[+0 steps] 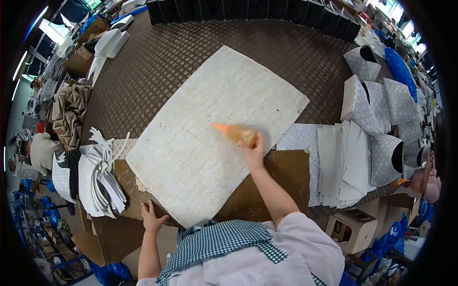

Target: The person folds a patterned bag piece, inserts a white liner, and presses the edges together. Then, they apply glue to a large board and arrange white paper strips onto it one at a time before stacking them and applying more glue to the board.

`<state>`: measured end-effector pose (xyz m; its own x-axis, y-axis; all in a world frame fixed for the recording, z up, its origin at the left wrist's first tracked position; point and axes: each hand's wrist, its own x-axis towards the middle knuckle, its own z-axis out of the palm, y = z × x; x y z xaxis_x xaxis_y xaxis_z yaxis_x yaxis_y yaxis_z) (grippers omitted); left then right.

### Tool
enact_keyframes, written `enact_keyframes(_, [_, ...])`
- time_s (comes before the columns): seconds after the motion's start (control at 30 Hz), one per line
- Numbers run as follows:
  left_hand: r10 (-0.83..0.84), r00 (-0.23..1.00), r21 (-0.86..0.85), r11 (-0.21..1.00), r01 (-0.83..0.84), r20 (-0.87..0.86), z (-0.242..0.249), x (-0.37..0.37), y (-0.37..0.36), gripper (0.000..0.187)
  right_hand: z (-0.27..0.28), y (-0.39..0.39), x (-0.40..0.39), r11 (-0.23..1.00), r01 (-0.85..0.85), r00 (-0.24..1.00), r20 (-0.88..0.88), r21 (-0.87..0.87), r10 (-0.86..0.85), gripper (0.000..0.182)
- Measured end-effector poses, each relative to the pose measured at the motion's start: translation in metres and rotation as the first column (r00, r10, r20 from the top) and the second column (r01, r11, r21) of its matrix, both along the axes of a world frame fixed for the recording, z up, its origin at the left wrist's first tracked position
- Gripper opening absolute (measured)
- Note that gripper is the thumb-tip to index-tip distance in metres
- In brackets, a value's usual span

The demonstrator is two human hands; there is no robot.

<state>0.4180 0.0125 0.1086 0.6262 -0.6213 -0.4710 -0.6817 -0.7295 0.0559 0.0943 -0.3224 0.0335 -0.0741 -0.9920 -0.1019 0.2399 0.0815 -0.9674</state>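
Note:
My right hand [254, 151] is wrapped round a squeeze bottle [242, 135] with an amber body and an orange nozzle, a little blurred by motion. The bottle is tilted over a large white sheet [205, 105], its nozzle pointing left. Specks and stains dot this sheet, which lies at a slant across the table. At the table's front edge, my left hand [152, 218] rests with fingers spread on a brown board [130, 183], holding nothing. The board's other part shows to the right, under the sheet.
Stacked white strips and panels [98, 183] lie at the left. To the right are patterned white panels [330, 167] and several silver-grey curved pieces [387, 159]. Black boxes [253, 10] line the back of the brown patterned table [143, 81]. A beige stool [352, 231] stands below right.

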Motion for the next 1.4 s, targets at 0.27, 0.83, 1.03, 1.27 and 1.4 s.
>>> enact_keyframes(0.27, [-0.016,1.000,-0.053,0.998,0.015,-0.005,-0.008,0.004,0.006,0.112,0.005,0.087,-0.052,0.994,-0.104,0.992,-0.068,0.035,0.106,0.067])
enact_keyframes(0.83, [0.061,0.995,-0.438,0.899,-0.020,0.080,-0.070,-0.102,0.063,0.065,0.006,0.079,-0.178,0.997,0.034,0.997,-0.074,-0.074,-0.039,0.064])
enact_keyframes(1.03, [0.071,0.995,-0.326,0.944,-0.046,0.065,-0.067,-0.097,0.061,0.066,0.017,-0.021,-0.225,0.961,0.238,0.947,-0.184,-0.138,-0.261,0.064])
enact_keyframes(1.27, [0.117,0.993,-0.196,0.975,-0.110,0.025,-0.055,-0.091,0.048,0.065,-0.009,-0.146,-0.245,0.834,0.520,0.811,-0.200,-0.181,-0.549,0.065])
enact_keyframes(1.4, [0.115,0.993,-0.172,0.978,-0.119,-0.032,-0.053,-0.082,0.048,0.064,0.007,-0.088,-0.195,0.911,0.392,0.915,-0.046,-0.125,-0.400,0.066])
